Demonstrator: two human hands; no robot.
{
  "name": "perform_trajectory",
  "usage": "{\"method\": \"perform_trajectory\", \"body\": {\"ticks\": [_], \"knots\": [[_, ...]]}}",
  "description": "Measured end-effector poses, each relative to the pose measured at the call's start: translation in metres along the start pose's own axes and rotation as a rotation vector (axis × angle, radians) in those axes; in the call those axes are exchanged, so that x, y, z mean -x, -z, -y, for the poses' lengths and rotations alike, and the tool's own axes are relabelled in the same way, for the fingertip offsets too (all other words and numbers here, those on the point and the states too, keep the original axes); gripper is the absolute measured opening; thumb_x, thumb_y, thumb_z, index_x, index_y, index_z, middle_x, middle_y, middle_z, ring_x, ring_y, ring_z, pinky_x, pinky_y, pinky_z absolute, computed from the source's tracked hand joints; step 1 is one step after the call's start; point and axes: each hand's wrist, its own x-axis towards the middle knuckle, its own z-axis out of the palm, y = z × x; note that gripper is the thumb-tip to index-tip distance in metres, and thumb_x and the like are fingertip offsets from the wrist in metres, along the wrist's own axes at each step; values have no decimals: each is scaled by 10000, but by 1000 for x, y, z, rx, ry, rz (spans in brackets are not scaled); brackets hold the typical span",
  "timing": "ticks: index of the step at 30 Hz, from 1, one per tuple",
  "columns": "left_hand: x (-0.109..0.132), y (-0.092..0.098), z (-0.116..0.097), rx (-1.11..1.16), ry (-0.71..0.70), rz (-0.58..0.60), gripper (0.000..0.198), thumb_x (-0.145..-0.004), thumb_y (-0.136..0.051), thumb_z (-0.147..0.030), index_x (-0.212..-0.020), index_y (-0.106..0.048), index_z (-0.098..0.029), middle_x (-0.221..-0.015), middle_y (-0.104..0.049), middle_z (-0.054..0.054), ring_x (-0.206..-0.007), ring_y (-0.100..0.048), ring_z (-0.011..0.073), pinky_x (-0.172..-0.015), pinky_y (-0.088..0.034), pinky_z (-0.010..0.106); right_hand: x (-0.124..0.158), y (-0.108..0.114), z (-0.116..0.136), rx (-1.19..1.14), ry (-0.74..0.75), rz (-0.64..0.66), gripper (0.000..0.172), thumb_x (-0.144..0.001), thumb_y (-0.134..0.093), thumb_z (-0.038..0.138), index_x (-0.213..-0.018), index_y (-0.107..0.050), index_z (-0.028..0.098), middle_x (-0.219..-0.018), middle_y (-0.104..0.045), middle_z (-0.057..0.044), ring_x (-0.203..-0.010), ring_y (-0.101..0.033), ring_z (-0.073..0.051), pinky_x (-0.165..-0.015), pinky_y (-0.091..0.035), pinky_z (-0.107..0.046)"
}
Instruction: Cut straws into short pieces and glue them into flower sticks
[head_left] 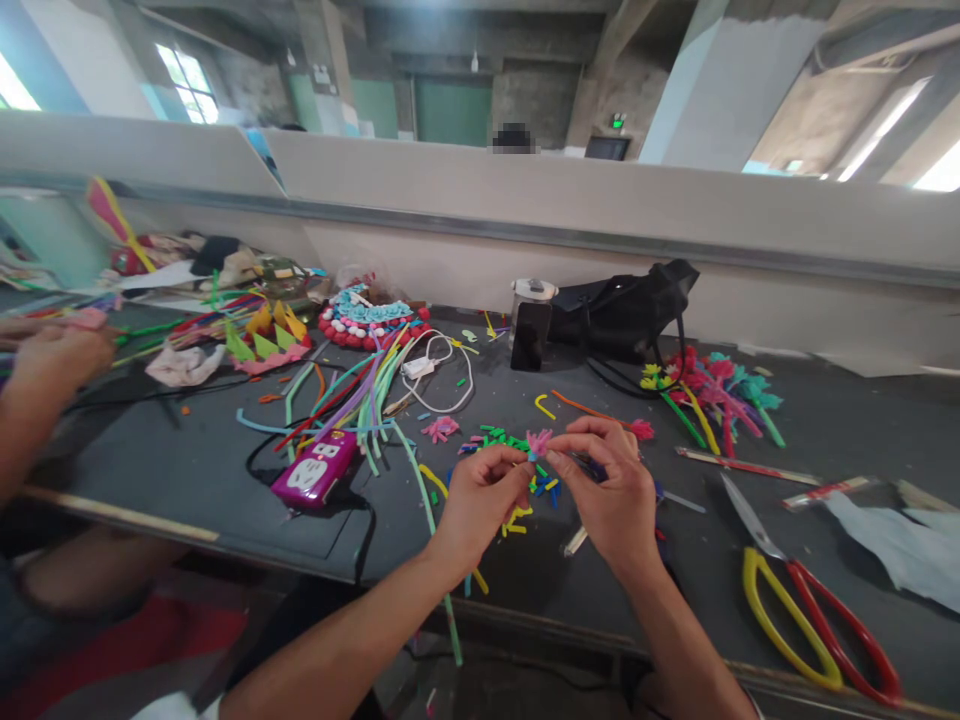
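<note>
My left hand (480,505) pinches a small pink pipe-cleaner flower (538,442) with a blue base, low over the table. Against the flower's right side, the thumb and index finger of my right hand (607,488) are closed; its other fingers curl behind. Short cut pipe-cleaner pieces (516,515) in green, yellow and blue lie scattered beneath both hands. A second pink flower piece (440,429) rests on the table to the left. Beyond my right hand is an orange pipe cleaner (581,403) with a red tuft at its end.
Large scissors (780,560) with yellow and red handles lie at the right. A bunch of pipe-cleaner flowers (720,395), a black bag (626,315), a phone (531,337) and a purple power strip (315,470) stand around. A co-worker's hand (64,355) is at the far left.
</note>
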Motion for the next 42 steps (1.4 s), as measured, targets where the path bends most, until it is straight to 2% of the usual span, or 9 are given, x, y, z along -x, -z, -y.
{"method": "perform_trajectory", "body": {"ticks": [14,16,19,21,25,28,31,36,42], "knots": [[-2,3,4,-33,-21,24,229,-730,-712,-385,-768,-662,-164,-472,-545,-40,-372,-336,35,-385,-215,166,0,-2,6,46,36,-9,70,-842,-676,301,-825,-732,264,-903,-619,-25,-918,-562,-210,-858,-412,-387],[-2,3,2,3,5,38,239,-733,-712,-389,-768,-645,-162,-476,-540,-42,-367,-326,32,-381,-205,167,0,-1,7,41,38,-21,74,-844,-673,300,-872,-732,265,-924,-627,-29,-936,-568,-211,-869,-421,-385],[-1,6,-3,59,32,54,247,-736,-710,-385,-725,-609,-160,-485,-539,-38,-363,-330,34,-370,-186,175,-2,2,6,13,41,-68,190,-849,-662,289,-1031,-704,252,-1000,-647,-48,-982,-578,-213,-898,-439,-387],[-1,10,-6,82,51,64,248,-743,-701,-375,-693,-587,-160,-496,-542,-33,-358,-333,33,-360,-166,181,-3,5,2,-4,23,-104,243,-852,-653,281,-1089,-682,237,-1028,-662,-54,-987,-594,-211,-907,-450,-388],[-1,19,-11,149,119,80,218,-745,-686,-341,-690,-576,-162,-498,-530,-38,-348,-333,29,-355,-146,185,-3,6,-11,-43,-100,-125,183,-847,-647,307,-998,-704,221,-970,-697,-42,-872,-636,-193,-834,-491,-356],[0,26,-14,188,135,87,194,-736,-686,-324,-712,-579,-163,-500,-527,-43,-347,-344,31,-357,-137,189,0,-1,-23,-87,-202,-89,166,-839,-642,331,-922,-722,212,-887,-703,-34,-759,-633,-172,-739,-508,-315],[2,31,-18,206,145,90,179,-736,-679,-316,-730,-582,-166,-494,-523,-47,-337,-347,35,-360,-140,196,3,-11,-31,-88,-237,-35,179,-828,-640,344,-899,-726,205,-866,-705,-39,-749,-631,-176,-720,-507,-310],[4,42,-23,231,127,75,162,-755,-657,-309,-738,-587,-164,-483,-520,-48,-333,-338,34,-369,-142,198,6,-30,-38,-84,-215,94,195,-837,-613,356,-908,-724,213,-919,-707,-54,-854,-646,-211,-796,-500,-355],[4,57,-26,257,75,30,185,-762,-659,-325,-772,-617,-145,-474,-484,-55,-342,-322,29,-372,-138,195,8,-51,-36,-24,-139,226,188,-844,-581,340,-862,-727,223,-873,-716,-44,-835,-638,-210,-789,-492,-354]]}}
